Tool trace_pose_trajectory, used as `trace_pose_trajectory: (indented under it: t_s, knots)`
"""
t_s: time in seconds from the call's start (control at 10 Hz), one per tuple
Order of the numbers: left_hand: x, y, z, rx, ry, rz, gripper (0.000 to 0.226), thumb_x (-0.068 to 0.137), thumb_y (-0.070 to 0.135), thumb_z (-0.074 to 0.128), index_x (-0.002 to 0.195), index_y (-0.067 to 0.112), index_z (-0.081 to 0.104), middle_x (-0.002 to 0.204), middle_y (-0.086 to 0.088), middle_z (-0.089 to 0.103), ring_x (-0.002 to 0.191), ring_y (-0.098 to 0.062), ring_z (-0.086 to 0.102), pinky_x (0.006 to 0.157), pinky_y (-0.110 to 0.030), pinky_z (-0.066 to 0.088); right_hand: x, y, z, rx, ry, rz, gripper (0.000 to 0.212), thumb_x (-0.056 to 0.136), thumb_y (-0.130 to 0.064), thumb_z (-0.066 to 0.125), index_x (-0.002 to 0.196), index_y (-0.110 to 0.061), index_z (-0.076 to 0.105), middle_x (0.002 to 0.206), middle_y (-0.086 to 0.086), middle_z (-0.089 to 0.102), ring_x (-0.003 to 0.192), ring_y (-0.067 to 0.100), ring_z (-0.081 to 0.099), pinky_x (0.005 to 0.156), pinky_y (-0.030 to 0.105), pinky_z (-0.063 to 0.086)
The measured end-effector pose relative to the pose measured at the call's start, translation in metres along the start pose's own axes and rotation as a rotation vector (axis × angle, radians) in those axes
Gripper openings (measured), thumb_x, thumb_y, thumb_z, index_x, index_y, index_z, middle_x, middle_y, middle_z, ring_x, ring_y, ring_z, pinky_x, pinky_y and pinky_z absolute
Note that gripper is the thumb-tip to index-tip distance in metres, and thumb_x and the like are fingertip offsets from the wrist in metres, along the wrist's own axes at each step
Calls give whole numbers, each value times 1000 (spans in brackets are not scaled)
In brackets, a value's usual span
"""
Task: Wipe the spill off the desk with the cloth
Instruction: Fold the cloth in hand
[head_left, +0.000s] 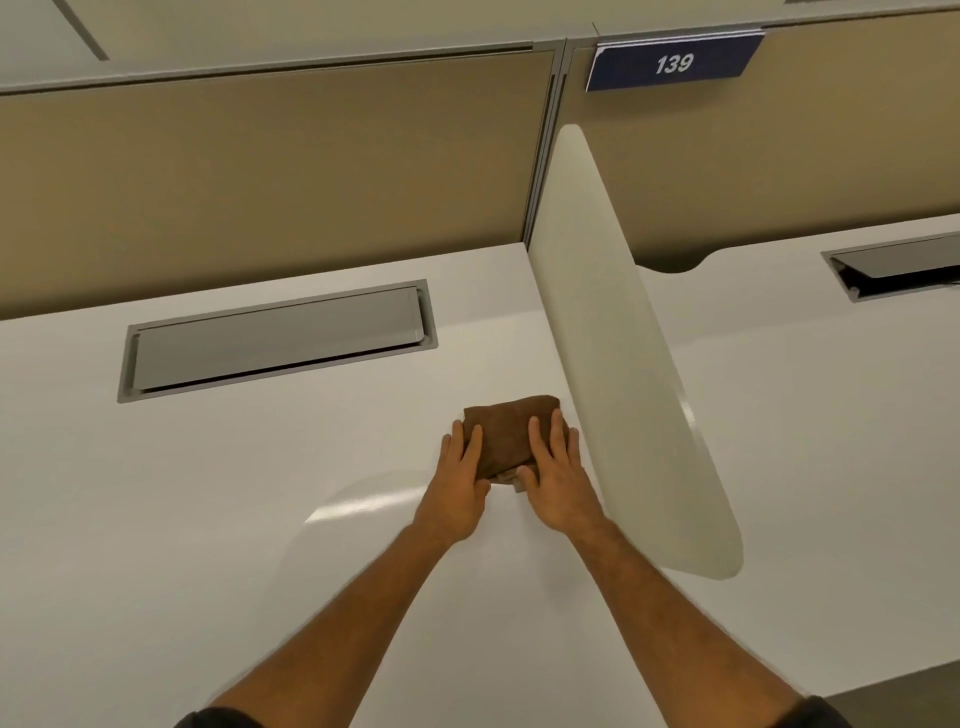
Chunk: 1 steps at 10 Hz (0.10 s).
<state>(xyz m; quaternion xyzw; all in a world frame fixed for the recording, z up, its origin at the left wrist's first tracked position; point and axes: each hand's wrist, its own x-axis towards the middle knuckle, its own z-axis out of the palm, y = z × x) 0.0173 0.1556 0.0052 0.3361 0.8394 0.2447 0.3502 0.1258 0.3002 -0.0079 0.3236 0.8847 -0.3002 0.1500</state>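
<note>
Head view: I see both hands, left hand and right hand, fingers straight, pressing the folded brown cloth on the white desk beside the divider.

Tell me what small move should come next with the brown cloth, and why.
Probably slide the folded brown cloth toward you across the white desk. Both the left hand and the right hand already rest on it, it sits against the white divider panel, and no spill is plainly visible.
</note>
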Motion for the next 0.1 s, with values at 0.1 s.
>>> trace_pose_trajectory:
  t_s: [0.1]
  knots:
    - [-16, -3, -4, -34, 23, 13, 77, 108, 13, 53, 165, 11, 1, 175, -16, -5, 163, -34, 0, 131, -40, 9, -9, -3, -1, 33, 15, 12, 76, 106, -35, 45, 161, -19, -6, 169, 10, -17, 155, 37, -13, 121, 52, 23]
